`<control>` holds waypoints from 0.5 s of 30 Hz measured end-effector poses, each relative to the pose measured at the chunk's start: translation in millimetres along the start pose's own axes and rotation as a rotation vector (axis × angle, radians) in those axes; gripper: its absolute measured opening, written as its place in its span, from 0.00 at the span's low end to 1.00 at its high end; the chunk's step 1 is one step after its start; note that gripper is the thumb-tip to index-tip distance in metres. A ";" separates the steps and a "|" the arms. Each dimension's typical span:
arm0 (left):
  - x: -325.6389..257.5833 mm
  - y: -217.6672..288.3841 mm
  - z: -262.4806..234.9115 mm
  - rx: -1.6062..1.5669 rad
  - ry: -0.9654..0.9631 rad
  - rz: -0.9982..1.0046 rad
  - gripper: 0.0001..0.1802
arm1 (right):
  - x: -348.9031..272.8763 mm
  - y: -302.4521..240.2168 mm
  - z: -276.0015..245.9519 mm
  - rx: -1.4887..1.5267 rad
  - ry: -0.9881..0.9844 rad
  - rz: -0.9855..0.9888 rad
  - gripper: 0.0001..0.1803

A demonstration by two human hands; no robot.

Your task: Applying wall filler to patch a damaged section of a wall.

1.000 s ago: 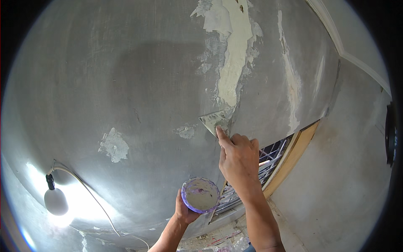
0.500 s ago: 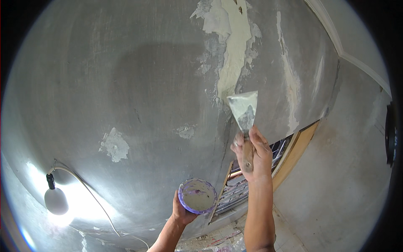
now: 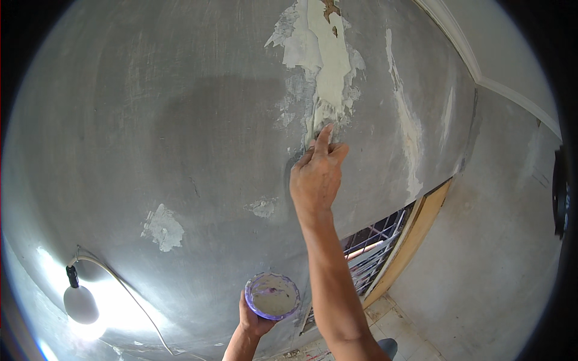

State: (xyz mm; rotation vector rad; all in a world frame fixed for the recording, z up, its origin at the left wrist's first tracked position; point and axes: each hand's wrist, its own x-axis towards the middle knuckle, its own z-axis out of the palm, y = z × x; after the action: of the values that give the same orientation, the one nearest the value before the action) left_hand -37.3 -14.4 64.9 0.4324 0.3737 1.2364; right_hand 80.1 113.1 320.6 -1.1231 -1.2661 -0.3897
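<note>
Holding the purple bowl in our left hand, fingers curled round it, we have paste left; a pale patch runs down the wall, ragged by our right hand, whose hidden pinch we cannot tell. Higher, a brown gap looks unfilled.

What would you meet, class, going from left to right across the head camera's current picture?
Light bulb, large pale wall patch, purple bowl, right hand, long pale streak, short pale streak, black object at the right edge.
</note>
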 end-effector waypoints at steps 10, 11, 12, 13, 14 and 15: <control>10.3 -5.7 1.7 -0.120 -0.029 -0.053 0.38 | -87.8 -2.7 -9.0 0.159 -0.166 -0.023 0.31; 10.0 -4.4 1.7 -0.110 -0.007 -0.049 0.38 | -92.0 0.1 -18.3 0.163 -0.228 -0.062 0.31; 10.7 -3.3 8.7 -0.064 -0.014 -0.041 0.38 | -91.4 8.2 -25.8 0.221 -0.235 -0.024 0.31; 8.0 0.6 6.4 -0.060 -0.007 -0.022 0.38 | -80.7 11.3 -29.8 0.242 -0.239 -0.027 0.31; 4.1 5.1 2.2 -0.083 -0.021 -0.003 0.38 | -60.9 13.4 -31.7 0.185 -0.142 -0.102 0.31; 2.6 0.9 3.9 -0.114 -0.049 -0.019 0.39 | -37.6 21.3 -41.4 0.092 -0.038 -0.173 0.31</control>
State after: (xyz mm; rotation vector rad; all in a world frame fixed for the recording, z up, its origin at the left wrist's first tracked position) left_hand -35.3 -12.1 68.7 0.3601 0.2635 1.2203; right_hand 107.2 76.1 282.1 -0.9505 -1.4059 -0.4361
